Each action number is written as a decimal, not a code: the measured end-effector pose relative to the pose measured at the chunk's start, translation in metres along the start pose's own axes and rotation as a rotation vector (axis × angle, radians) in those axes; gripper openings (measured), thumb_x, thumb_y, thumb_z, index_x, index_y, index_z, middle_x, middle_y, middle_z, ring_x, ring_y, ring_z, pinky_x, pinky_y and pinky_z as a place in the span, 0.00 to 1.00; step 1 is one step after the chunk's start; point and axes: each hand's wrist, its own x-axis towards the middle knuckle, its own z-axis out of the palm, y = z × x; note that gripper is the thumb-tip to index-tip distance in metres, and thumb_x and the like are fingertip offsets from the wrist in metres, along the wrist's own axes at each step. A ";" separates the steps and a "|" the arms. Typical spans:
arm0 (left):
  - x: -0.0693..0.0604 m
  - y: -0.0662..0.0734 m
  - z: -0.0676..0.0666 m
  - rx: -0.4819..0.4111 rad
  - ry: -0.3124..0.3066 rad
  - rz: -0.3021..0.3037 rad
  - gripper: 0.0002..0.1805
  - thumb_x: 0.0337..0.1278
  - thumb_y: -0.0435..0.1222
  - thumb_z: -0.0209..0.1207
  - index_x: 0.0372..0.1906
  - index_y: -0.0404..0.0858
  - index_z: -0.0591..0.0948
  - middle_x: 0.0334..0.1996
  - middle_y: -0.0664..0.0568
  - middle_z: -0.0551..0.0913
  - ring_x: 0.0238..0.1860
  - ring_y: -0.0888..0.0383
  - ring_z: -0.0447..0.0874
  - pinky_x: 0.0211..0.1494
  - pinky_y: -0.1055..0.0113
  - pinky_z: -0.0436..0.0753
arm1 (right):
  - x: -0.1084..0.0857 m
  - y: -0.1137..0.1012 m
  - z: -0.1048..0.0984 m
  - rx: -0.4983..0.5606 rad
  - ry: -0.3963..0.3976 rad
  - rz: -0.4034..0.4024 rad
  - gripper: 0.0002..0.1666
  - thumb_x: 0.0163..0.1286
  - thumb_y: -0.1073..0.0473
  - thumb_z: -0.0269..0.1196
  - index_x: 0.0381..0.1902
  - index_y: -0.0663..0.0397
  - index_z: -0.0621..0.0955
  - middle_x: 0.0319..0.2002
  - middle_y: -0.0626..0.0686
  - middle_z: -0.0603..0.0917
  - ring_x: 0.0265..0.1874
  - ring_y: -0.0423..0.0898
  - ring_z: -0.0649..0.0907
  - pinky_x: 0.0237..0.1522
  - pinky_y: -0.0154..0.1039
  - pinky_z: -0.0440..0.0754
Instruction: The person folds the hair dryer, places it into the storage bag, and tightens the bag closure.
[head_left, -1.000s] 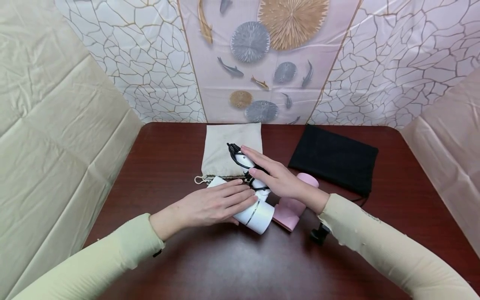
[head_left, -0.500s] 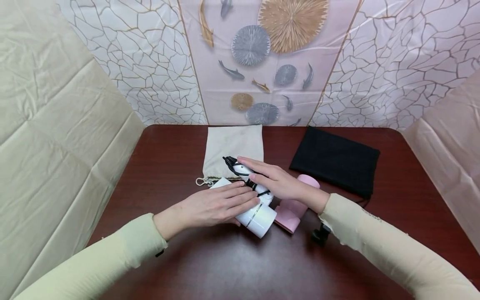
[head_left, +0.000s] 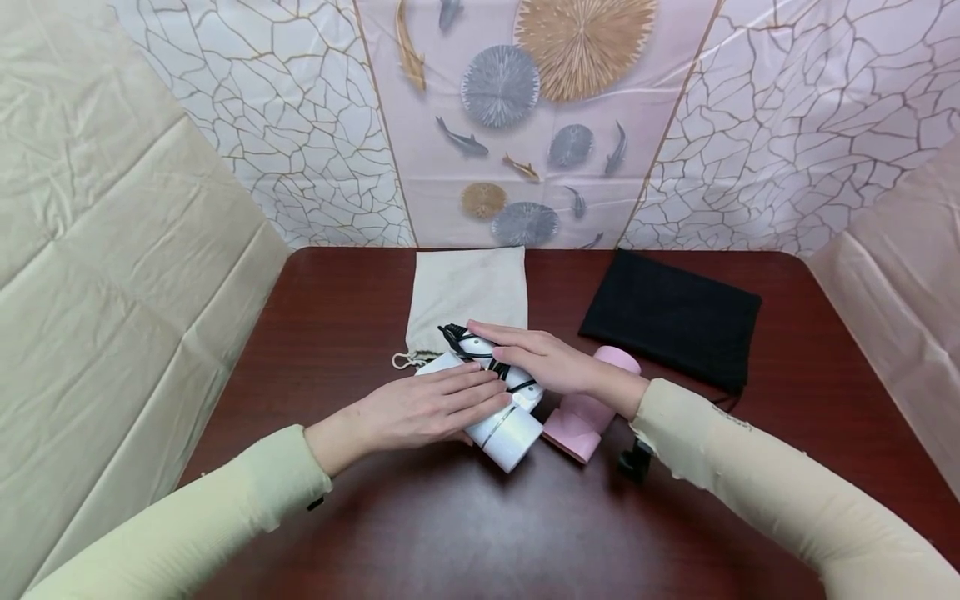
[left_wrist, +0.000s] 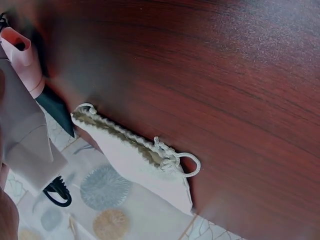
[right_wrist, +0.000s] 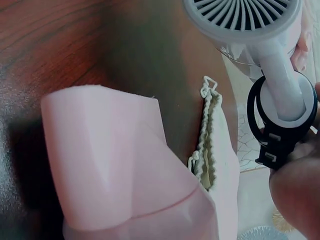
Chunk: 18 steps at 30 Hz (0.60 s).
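Observation:
A white hair dryer (head_left: pixel 512 439) lies at mid-table, its black cord (head_left: pixel 455 337) wound about the handle. My left hand (head_left: pixel 420 408) grips the barrel from the left, fingers across the top and thumb tip low on the near side. At the handle is my right hand (head_left: pixel 551 360), thumb over it and fingers stretched along its far side; the undersides of the fingers are hidden. Right wrist view: the dryer's slatted round end (right_wrist: pixel 245 17) and the cord around the handle show. Beside the right wrist a pink hair dryer (head_left: pixel 581 421) rests on the table.
A cream drawstring pouch (head_left: pixel 467 287) lies flat behind the white dryer, its mouth and cord facing me. At the back right is a black pouch (head_left: pixel 671 321). The dark red table (head_left: pixel 480 533) ends at a patterned cloth backdrop (head_left: pixel 315 108), with beige cloth on both sides.
The white dryer's handle has swung down and left toward the barrel, with my right hand moving along. My left hand stays on the barrel.

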 end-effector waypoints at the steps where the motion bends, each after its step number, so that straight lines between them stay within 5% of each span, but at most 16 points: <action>1: 0.000 -0.001 0.000 -0.003 -0.002 -0.006 0.34 0.76 0.50 0.61 0.76 0.33 0.73 0.72 0.43 0.78 0.74 0.52 0.75 0.81 0.55 0.68 | 0.000 0.000 0.000 -0.002 0.010 0.006 0.31 0.87 0.54 0.51 0.83 0.46 0.67 0.82 0.44 0.66 0.81 0.45 0.65 0.81 0.51 0.62; 8: -0.006 -0.002 0.002 -0.043 -0.020 -0.049 0.35 0.72 0.49 0.66 0.74 0.33 0.74 0.72 0.44 0.78 0.74 0.51 0.76 0.80 0.55 0.69 | -0.015 0.000 -0.008 -0.025 0.080 0.054 0.34 0.87 0.50 0.53 0.84 0.49 0.64 0.83 0.49 0.64 0.81 0.50 0.66 0.80 0.56 0.63; 18: -0.016 0.011 0.016 -0.149 -0.038 -0.085 0.36 0.71 0.50 0.66 0.73 0.32 0.76 0.70 0.43 0.80 0.72 0.49 0.77 0.78 0.54 0.72 | -0.041 0.005 -0.014 -0.138 0.063 0.059 0.37 0.85 0.47 0.57 0.86 0.44 0.62 0.83 0.51 0.64 0.81 0.51 0.65 0.80 0.57 0.64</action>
